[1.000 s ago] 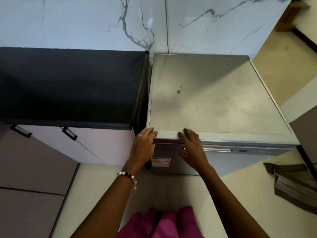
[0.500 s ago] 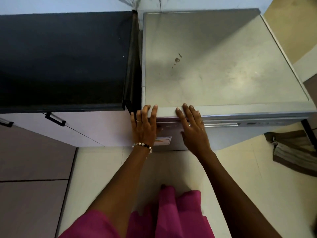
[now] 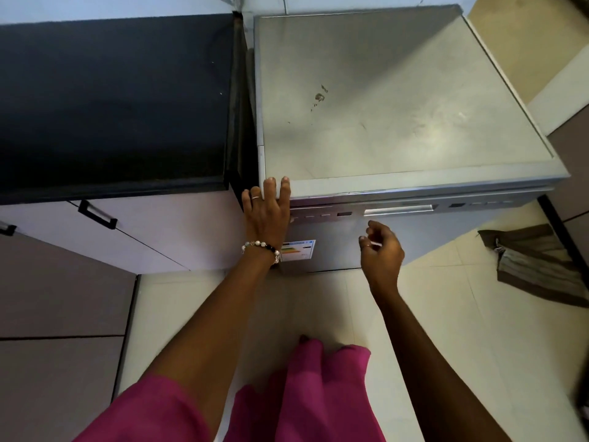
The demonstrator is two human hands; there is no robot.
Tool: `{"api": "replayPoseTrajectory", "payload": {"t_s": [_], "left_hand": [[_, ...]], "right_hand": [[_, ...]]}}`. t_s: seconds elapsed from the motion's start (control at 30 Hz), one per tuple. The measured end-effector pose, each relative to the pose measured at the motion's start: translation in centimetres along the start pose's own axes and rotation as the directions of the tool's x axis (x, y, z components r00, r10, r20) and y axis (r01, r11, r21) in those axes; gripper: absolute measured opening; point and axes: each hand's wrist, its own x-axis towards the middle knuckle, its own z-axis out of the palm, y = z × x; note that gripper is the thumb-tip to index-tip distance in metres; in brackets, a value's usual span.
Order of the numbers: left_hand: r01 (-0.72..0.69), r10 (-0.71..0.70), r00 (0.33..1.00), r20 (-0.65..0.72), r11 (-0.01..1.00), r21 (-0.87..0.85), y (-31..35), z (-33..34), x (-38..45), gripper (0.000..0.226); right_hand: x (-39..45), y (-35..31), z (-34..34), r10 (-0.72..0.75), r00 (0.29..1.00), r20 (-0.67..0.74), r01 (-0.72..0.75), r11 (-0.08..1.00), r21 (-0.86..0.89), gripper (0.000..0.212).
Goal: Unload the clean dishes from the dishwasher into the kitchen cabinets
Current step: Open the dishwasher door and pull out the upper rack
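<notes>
One hand's off now: my right hand (image 3: 381, 250) let go, fingers loosely curled, left hand (image 3: 266, 212) still flat on the dishwasher (image 3: 398, 100) edge. Door's still closed.

We look down on a pale tiled floor (image 3: 471, 330). At left, a black countertop (image 3: 111, 100) sits over light cabinet fronts (image 3: 165, 231) with a black handle (image 3: 97, 213). Behind runs a white, grey-veined wall (image 3: 127, 4). At right, what may be a folded grey-brown cloth (image 3: 538, 266) lies on the floor.
</notes>
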Motion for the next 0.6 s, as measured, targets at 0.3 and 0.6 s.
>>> {"api": "replayPoseTrajectory", "payload": {"t_s": [0.3,0.6], "left_hand": [[0.083,-0.054,0.958,0.28,0.992,-0.091,-0.2,-2.9,-0.7,0.094],[0.024,0.026,0.914,0.405,0.993,-0.119,-0.5,-4.2,-0.8,0.09]], "right_hand": [[5.9,-3.8,-0.4,0.487,0.823,0.292,-0.453,0.254,0.854,0.026],[6.4,-4.9,-0.8,0.567,0.748,0.344,-0.546,0.232,0.805,0.033]]}}
